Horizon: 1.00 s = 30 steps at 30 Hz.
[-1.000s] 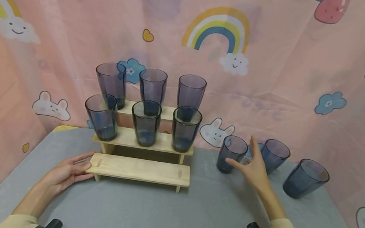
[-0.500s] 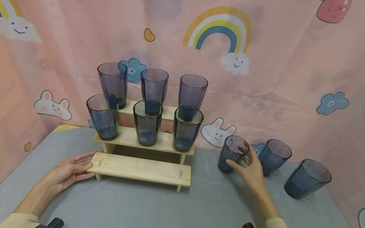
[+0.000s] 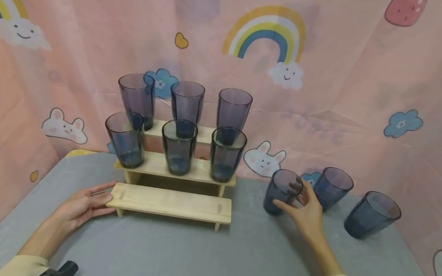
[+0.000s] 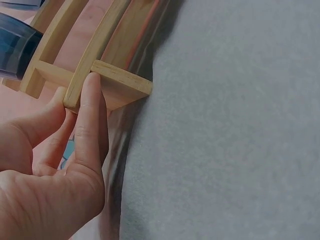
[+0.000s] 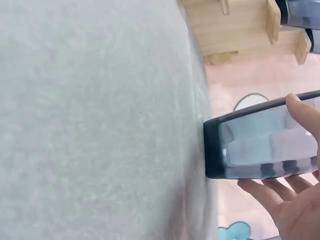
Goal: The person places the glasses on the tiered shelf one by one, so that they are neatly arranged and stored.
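A three-tier wooden display stand [image 3: 178,203] rises on the left, with its lowest step bare. My left hand [image 3: 79,210] is at that step's left end; in the left wrist view the thumb and fingers [image 4: 90,125] pinch the board's end from two sides. On the right, a bluish-purple drinking glass [image 3: 281,191] is in my right hand [image 3: 307,211]. The right wrist view has the thumb on one side of this glass [image 5: 265,140] and several fingers on the other; its base is at or just above the tabletop, I cannot tell which.
Three matching glasses stand on the middle step, the central one [image 3: 178,151] among them, and three more on the top step, such as a glass [image 3: 234,107] at right. Two further glasses, one behind [image 3: 331,191] and one farther right [image 3: 372,218], are on the grey-covered table [image 3: 186,265].
My right fingers have come round the near glass, which has shifted slightly toward me. The left hand has stayed at the stand.
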### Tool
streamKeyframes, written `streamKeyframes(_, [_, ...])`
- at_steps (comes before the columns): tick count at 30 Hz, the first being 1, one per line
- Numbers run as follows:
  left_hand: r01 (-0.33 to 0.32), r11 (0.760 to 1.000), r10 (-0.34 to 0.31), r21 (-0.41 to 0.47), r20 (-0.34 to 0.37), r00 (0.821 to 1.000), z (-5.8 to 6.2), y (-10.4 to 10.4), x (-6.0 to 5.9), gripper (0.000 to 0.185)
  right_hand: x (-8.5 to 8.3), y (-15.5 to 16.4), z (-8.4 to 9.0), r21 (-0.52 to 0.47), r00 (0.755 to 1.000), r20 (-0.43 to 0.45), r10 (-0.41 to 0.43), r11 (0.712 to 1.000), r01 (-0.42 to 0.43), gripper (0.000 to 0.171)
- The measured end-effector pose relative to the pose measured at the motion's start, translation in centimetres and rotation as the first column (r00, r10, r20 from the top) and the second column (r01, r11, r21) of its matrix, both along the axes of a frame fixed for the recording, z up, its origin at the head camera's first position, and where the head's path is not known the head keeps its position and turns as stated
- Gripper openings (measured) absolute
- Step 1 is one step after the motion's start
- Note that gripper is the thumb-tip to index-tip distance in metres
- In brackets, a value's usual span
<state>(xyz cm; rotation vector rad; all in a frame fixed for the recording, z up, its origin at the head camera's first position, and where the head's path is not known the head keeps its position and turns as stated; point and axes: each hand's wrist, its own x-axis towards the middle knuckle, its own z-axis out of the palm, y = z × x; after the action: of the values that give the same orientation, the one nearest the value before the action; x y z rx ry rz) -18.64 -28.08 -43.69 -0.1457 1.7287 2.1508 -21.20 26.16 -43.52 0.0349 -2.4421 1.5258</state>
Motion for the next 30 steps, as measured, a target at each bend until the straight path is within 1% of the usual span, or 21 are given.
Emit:
streamKeyframes(7, [0.009, 1.000, -0.009, 0.001, 0.003, 1.000, -0.1, -0.2, -0.1, 0.077, 2.1, -0.3, 1.0, 0.001, 0.999, -0.010, 0.040, 0.999, -0.040, 0.092])
streamKeyframes(11, [0.005, 1.000, -0.006, 0.020, 0.009, 1.000, 0.1, -0.3, 0.0, 0.078, 2.8, -0.6, 1.7, -0.001, 0.997, -0.040, 0.058, 0.998, -0.058, 0.091])
streamKeyframes(15, [0.004, 0.999, -0.004, 0.036, 0.010, 1.000, 0.1, -0.2, 0.0, 0.079, 3.6, -0.9, 2.4, -0.025, 0.995, -0.071, 0.065, 0.997, -0.066, 0.088])
streamKeyframes(17, [0.004, 0.999, -0.005, 0.042, 0.010, 1.000, 0.1, -0.2, 0.1, 0.080, 4.0, -1.1, 2.7, -0.054, 0.994, -0.090, 0.070, 0.996, -0.075, 0.086])
streamKeyframes(20, [0.004, 0.999, -0.004, 0.047, 0.011, 1.000, 0.1, -0.2, 0.1, 0.080, 4.6, -1.6, 3.3, -0.122, 0.988, -0.120, 0.094, 0.987, -0.108, 0.084])
streamKeyframes(23, [0.002, 0.999, -0.003, 0.046, 0.008, 1.000, 0.1, -0.1, 0.1, 0.079, 5.1, -2.3, 3.8, -0.184, 0.979, -0.161, 0.129, 0.970, -0.158, 0.085])
streamKeyframes(27, [0.005, 0.999, -0.005, 0.038, 0.005, 1.000, 0.1, -0.1, 0.1, 0.078, 5.6, -3.6, 4.1, -0.229, 0.965, -0.213, 0.154, 0.952, -0.203, 0.085])
streamKeyframes(30, [0.006, 0.999, -0.006, 0.032, 0.007, 1.000, 0.1, 0.0, 0.1, 0.078, 5.8, -4.8, 4.1, -0.227, 0.951, -0.256, 0.172, 0.946, -0.232, 0.085])
